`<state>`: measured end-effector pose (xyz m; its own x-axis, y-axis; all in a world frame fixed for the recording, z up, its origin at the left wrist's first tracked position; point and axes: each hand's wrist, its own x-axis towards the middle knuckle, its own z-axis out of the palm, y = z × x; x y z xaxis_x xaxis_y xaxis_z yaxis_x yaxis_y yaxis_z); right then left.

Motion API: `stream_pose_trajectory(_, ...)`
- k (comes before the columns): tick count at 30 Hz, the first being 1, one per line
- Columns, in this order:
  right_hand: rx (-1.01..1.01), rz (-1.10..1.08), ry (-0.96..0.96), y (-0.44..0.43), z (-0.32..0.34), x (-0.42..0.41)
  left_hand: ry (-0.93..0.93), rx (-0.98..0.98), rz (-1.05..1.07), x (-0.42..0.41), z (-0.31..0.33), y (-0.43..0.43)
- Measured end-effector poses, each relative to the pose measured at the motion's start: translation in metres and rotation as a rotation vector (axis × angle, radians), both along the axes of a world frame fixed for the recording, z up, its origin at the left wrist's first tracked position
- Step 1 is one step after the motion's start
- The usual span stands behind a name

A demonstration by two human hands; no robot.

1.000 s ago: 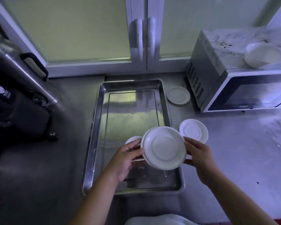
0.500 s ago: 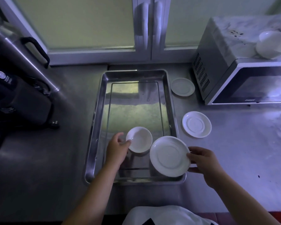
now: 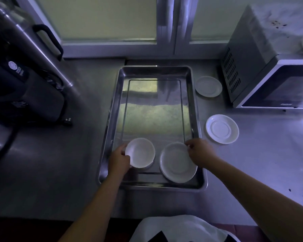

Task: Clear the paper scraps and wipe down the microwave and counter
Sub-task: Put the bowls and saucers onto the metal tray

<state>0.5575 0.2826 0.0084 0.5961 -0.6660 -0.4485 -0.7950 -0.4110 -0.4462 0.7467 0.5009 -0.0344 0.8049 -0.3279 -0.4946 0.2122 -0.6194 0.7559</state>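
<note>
Stainless steel tray (image 3: 112, 119) lies lengthwise on the grey counter (image 3: 261, 154), mid-scene, under a window.

- Left hand (image 3: 119, 159): fingers curled round the near-left rim of a small white bowl (image 3: 141, 152), thumb on the rim. The bowl is at the near-left of the tray. Cannot tell if it rests on the tray floor.
- Right hand (image 3: 199, 152): fingertips pinch the far-right rim of a white plate (image 3: 177, 163). The plate is in the tray's near-right corner, its near edge close against the tray wall.
- Bowl and plate are side by side, just apart.
- Two white saucers sit on the counter right of the tray: one near (image 3: 222, 128), one far (image 3: 208, 86), just beside the microwave.
- Microwave (image 3: 269, 75): far right on the counter, door closed, vented side facing the tray. The top is pale, with dark specks (image 3: 276, 23).
- A few dark specks (image 3: 289, 190) mark the counter at near right.
- A dark appliance (image 3: 24, 84) stands at the left.
</note>
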Motion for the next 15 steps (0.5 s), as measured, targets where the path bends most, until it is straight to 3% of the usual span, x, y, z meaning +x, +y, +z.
stream_pose_trajectory(3,-0.013,0.108,0.079,-0.001,-0.016,0.025,-0.101,0.093,-0.048,0.002,0.008,0.027)
stream_pose_trajectory(11,0.000,0.150,0.132,0.009,-0.042,0.047,-0.251,0.295,-0.212,-0.006,0.022,0.042)
stream_pose_trajectory(15,0.019,0.110,0.025,0.011,-0.038,0.043,-0.274,0.367,-0.287,-0.010,0.022,0.046)
